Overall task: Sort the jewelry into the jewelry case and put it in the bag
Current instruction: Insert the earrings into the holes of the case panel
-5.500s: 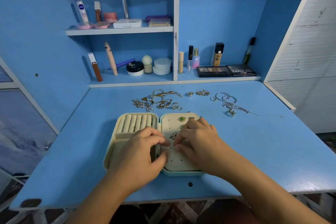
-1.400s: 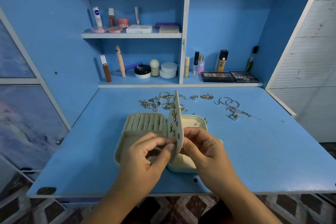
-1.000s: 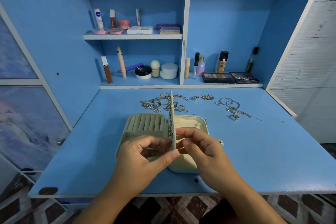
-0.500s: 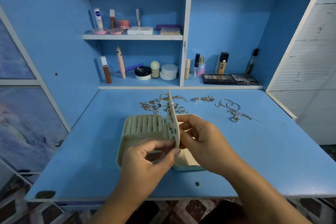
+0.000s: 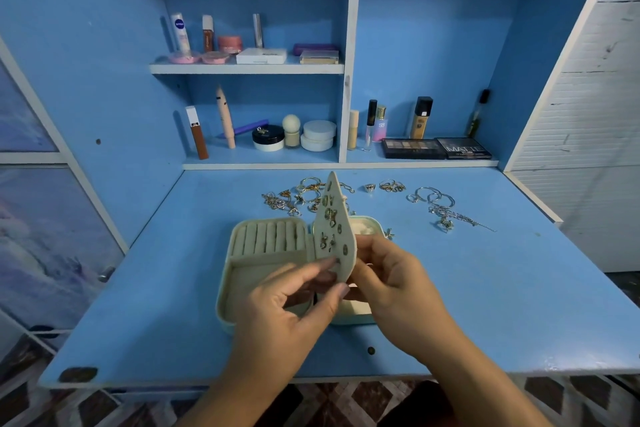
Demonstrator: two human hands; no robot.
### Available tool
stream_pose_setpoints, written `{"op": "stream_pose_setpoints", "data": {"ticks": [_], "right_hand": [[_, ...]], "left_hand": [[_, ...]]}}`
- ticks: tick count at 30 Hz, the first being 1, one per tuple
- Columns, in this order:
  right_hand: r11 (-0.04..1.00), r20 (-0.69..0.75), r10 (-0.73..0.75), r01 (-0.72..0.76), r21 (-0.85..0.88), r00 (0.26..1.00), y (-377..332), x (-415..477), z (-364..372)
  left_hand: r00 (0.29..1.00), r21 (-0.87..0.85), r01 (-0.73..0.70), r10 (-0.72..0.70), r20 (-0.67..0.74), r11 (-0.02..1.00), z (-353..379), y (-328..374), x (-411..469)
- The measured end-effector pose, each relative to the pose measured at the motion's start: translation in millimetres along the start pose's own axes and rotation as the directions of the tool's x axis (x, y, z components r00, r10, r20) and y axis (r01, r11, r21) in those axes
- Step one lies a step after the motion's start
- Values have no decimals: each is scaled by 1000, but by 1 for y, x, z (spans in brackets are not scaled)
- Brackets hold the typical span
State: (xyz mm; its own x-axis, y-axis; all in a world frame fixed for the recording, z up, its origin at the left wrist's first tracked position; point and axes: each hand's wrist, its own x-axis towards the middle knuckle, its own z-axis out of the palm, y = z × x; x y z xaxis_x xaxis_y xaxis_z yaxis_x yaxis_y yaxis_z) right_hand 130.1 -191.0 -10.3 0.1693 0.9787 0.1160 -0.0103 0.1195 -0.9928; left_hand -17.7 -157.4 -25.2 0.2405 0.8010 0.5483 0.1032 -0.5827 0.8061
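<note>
The earring card (image 5: 335,218) is pinched upright by the left hand (image 5: 287,315) so its back, at 3 o'clock, can be reached by the right hand (image 5: 394,288), whose hold cannot be told.

A blue table (image 5: 502,295) fills a blue-walled alcove (image 5: 433,28). A white upright divider (image 5: 349,87) meets two white-edged shelves (image 5: 242,68). On the right is a white slatted panel (image 5: 595,121), on the left white-framed cloudy blue panes (image 5: 41,236), and below a dark patterned floor (image 5: 346,402).

Well beyond the right grip (image 5: 398,288), two black rectangular eyeshadow palettes (image 5: 412,148) lay flat on the blue shelf (image 5: 375,157) near an amber bottle (image 5: 420,118).
</note>
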Motion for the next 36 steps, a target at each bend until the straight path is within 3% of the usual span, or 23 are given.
{"op": "stream_pose_setpoints", "data": {"ticks": [6, 10, 13, 17, 22, 26, 31, 36], "right_hand": [[999, 1, 13, -13, -51, 1000, 0, 2, 2], [995, 85, 56, -48, -86, 995, -5, 9, 0], [962, 115, 63, -30, -270, 991, -15, 18, -10], [815, -72, -18, -27, -579, 997, -21, 46, -42], [502, -181, 30, -171, -848, 983, -3, 82, -93], [365, -86, 52, -99, -926, 995, 9, 102, -103], [369, 68, -28, 73, -927, 997, -1, 138, -90], [285, 230, 93, 195, -939, 969, -1, 176, -72]], "left_hand": [[998, -12, 48, -48, -34, 999, -4, -3, 0], [993, -50, 96, -99, -64, 994, -6, -4, -1], [991, -81, 123, -128, -51, 989, -6, -3, -1], [985, -120, 161, -168, -50, 980, -5, -4, -2], [981, -142, 179, -189, -53, 973, -7, -7, -3], [979, -162, 184, -195, -54, 969, -9, -8, -3], [974, -195, 200, -217, -70, 960, -9, -7, -5], [975, -174, 206, -217, -48, 963, -10, -4, -4]]}}
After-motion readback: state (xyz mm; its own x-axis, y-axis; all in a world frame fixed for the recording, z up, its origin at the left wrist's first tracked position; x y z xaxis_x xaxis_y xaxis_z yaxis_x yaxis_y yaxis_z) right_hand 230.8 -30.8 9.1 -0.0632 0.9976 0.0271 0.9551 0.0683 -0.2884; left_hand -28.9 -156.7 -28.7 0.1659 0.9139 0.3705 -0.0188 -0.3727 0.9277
